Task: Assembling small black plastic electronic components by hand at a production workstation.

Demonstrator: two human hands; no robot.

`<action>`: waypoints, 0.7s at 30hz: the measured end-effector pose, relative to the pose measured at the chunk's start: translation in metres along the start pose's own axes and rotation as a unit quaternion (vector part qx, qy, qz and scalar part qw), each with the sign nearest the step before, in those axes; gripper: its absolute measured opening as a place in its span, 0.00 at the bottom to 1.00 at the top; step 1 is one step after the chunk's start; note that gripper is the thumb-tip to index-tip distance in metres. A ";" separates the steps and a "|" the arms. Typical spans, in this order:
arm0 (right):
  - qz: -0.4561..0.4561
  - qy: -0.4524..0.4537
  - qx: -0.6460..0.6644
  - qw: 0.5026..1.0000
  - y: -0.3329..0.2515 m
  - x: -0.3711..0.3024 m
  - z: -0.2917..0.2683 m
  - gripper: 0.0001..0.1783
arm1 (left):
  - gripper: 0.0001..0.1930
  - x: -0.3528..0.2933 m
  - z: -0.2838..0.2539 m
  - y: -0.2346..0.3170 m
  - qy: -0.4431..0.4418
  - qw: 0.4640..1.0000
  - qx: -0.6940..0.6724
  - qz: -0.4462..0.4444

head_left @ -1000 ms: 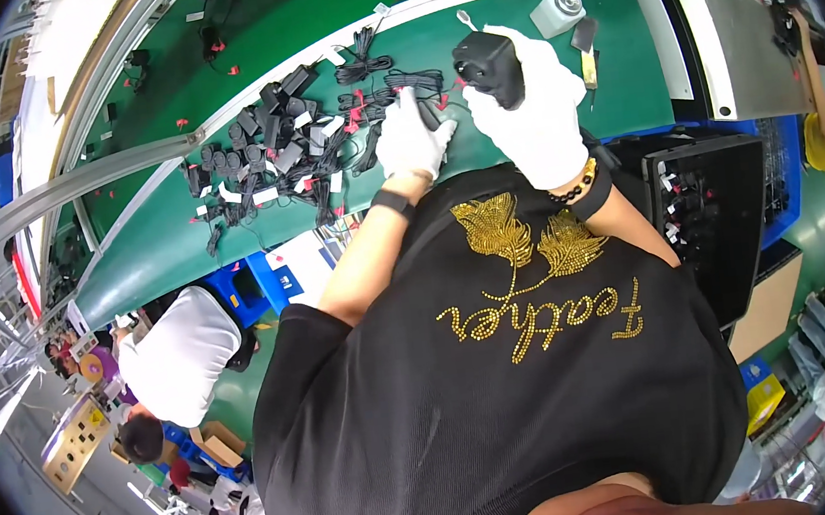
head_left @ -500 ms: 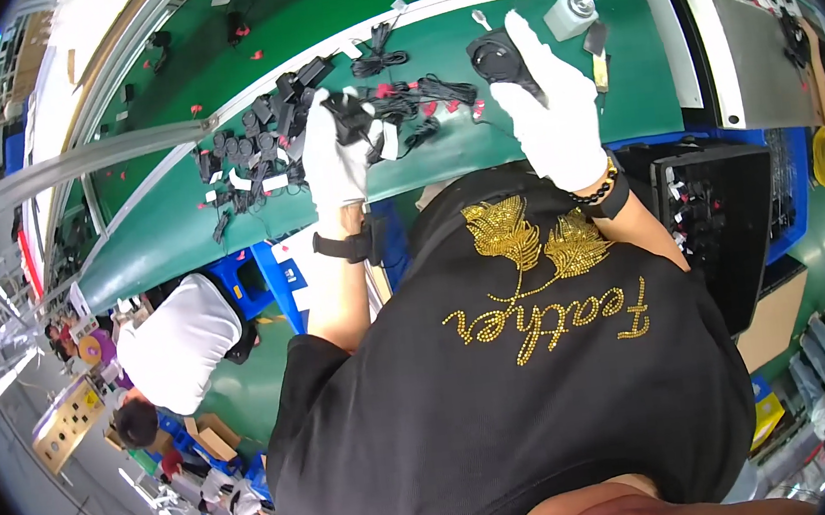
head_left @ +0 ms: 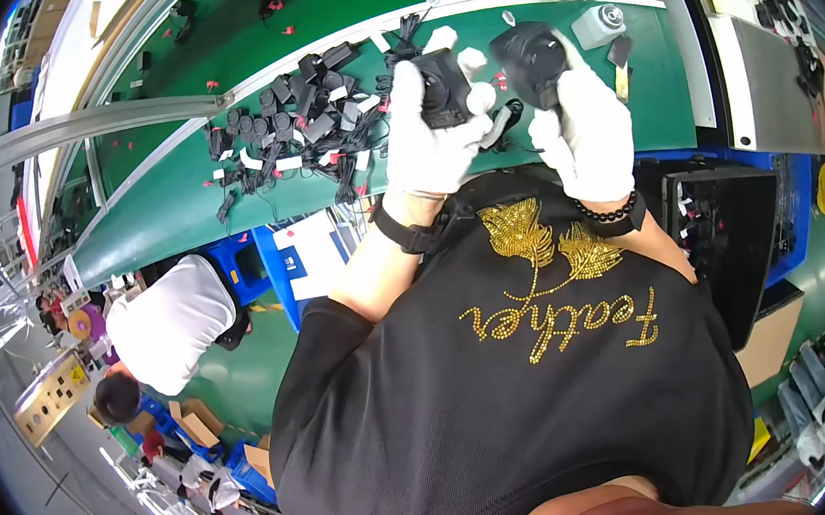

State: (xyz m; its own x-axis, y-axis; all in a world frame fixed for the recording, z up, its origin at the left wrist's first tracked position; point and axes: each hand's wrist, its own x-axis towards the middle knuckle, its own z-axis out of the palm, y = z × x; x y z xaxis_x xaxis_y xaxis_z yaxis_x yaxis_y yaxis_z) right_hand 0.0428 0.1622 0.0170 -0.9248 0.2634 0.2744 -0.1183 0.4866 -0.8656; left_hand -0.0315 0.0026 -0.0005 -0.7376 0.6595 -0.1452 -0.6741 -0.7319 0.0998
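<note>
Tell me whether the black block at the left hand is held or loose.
Held: white-gloved fingers of the left hand grip the block.

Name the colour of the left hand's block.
The block is black, clearest in the head view.

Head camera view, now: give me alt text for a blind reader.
A white-gloved left hand holds one black device and the gloved right hand another device, over a green worktable. At left lies a heap of black parts and cables with white tags.
</note>
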 end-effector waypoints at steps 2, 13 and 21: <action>-0.104 0.025 -0.071 0.992 0.005 -0.001 0.001 0.23 | 0.26 -0.002 0.003 -0.002 0.008 1.000 0.019 -0.010; 0.236 0.045 0.243 0.940 -0.022 0.001 0.014 0.24 | 0.29 -0.002 0.008 -0.017 0.087 0.899 0.410 0.128; 0.022 -0.054 -0.009 0.998 0.001 0.000 0.008 0.27 | 0.27 -0.005 0.025 -0.026 0.079 0.587 0.742 0.315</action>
State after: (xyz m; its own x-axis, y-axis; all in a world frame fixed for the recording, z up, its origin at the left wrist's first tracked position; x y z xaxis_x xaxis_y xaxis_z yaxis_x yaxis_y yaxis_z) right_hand 0.0402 0.1560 0.0124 -0.9628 0.1932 0.1890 -0.0714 0.4925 -0.8674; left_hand -0.0110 0.0223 0.0218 -0.9255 0.2287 0.3020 0.3497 0.2096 0.9131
